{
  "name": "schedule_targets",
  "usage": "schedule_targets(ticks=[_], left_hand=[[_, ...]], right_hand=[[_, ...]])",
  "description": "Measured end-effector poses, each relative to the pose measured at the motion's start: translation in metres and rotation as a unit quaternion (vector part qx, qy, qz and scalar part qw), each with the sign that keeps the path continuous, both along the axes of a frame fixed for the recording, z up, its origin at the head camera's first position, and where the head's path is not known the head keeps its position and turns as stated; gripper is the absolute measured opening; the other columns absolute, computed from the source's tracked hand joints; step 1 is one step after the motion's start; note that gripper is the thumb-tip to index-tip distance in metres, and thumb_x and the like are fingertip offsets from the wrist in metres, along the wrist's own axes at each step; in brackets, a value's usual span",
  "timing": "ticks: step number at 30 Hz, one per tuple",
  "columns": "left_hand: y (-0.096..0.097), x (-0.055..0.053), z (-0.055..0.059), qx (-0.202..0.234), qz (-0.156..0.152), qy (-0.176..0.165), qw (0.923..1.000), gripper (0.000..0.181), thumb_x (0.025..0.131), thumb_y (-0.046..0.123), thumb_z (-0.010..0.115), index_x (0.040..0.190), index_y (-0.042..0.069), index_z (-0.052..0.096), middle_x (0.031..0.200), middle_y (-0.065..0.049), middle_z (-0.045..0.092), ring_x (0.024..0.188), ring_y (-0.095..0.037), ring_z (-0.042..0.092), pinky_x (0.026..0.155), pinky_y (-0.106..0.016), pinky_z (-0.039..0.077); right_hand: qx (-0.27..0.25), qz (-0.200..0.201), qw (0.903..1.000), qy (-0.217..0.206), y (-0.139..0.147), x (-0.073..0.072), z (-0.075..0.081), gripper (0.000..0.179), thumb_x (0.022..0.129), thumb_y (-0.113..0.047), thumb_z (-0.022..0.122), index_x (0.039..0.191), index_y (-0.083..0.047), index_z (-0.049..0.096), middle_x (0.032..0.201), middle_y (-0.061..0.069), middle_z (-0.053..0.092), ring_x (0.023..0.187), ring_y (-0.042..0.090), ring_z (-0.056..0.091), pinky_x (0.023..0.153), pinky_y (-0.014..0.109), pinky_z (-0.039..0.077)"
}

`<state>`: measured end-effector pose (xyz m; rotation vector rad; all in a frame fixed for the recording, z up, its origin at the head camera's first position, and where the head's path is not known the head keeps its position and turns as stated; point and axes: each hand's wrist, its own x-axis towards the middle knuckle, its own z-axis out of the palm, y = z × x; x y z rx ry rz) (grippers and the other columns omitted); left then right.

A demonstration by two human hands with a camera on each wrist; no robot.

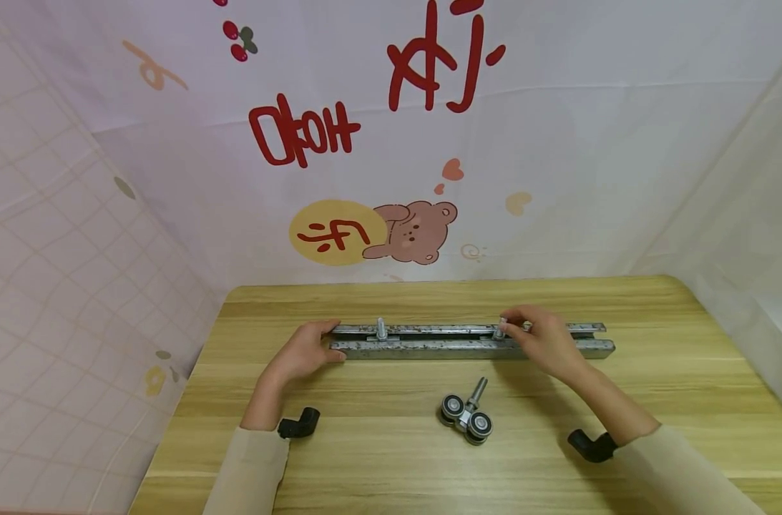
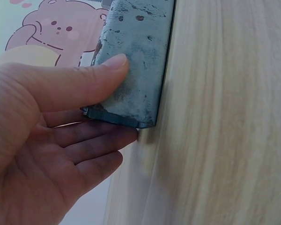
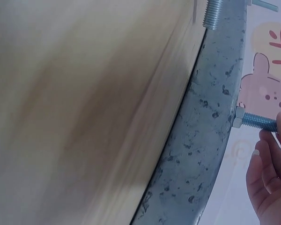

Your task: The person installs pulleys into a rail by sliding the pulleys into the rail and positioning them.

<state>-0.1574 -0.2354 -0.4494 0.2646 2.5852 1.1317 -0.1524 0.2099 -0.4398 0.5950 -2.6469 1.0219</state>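
Note:
A scuffed metal channel rail (image 1: 429,350) lies across the table with its slot facing up. My left hand (image 1: 302,350) grips the rail's left end, the thumb (image 2: 113,68) on its front face and the other fingers round the end and far side. Two threaded bolts stand up from the slot, a left bolt (image 1: 380,328) and a right bolt (image 3: 258,122) with a hex nut at its base. My right hand (image 1: 548,343) pinches the top of the right bolt between thumb and fingertips. What the bolts carry inside the rail is mostly hidden.
In front of the rail, a loose roller trolley (image 1: 466,419) with several wheels lies on the wooden table (image 1: 365,465), its bolt pointing up and away. Black angled pieces (image 1: 300,423) sit at both wrists. A printed cloth wall (image 1: 558,179) rises behind the table.

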Motion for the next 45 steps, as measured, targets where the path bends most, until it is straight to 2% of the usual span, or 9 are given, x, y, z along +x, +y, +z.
schedule_targets(ticks=[6,17,37,45], left_hand=[[0.001,0.001,0.001,0.002,0.001,-0.001,1.0000,0.076,0.094,0.010,0.080,0.157,-0.005,0.042,0.159,-0.023,0.045,0.145,-0.040,0.045,0.109,-0.053,0.046],[0.001,0.001,0.000,-0.002,0.004,-0.002,1.0000,0.075,0.094,0.010,0.080,0.157,-0.004,0.042,0.158,-0.023,0.046,0.143,-0.040,0.047,0.107,-0.052,0.047],[0.001,0.000,0.000,-0.001,0.005,-0.001,1.0000,0.076,0.094,0.011,0.080,0.158,-0.004,0.042,0.158,-0.022,0.046,0.145,-0.039,0.046,0.109,-0.052,0.045],[0.001,0.000,0.001,-0.004,0.002,0.005,1.0000,0.076,0.093,0.012,0.081,0.157,-0.005,0.043,0.158,-0.022,0.047,0.145,-0.039,0.044,0.111,-0.053,0.044]], right_hand=[[0.000,-0.002,0.9999,-0.010,-0.005,0.000,0.000,0.015,0.096,-0.004,0.076,0.110,-0.001,0.077,0.095,0.005,0.076,0.078,0.018,0.066,0.063,0.030,0.052],[-0.003,0.003,1.0000,0.008,-0.014,-0.003,-0.001,0.016,0.093,-0.005,0.079,0.108,0.000,0.078,0.091,0.002,0.076,0.077,0.016,0.067,0.064,0.031,0.053],[-0.010,0.007,0.9999,-0.009,-0.027,-0.004,-0.001,0.015,0.095,-0.007,0.079,0.109,-0.001,0.078,0.093,0.001,0.075,0.080,0.014,0.066,0.067,0.032,0.055],[-0.021,0.011,0.9997,-0.007,-0.032,-0.003,0.000,0.015,0.094,-0.006,0.079,0.107,-0.001,0.078,0.090,0.000,0.074,0.076,0.013,0.064,0.063,0.029,0.052]])
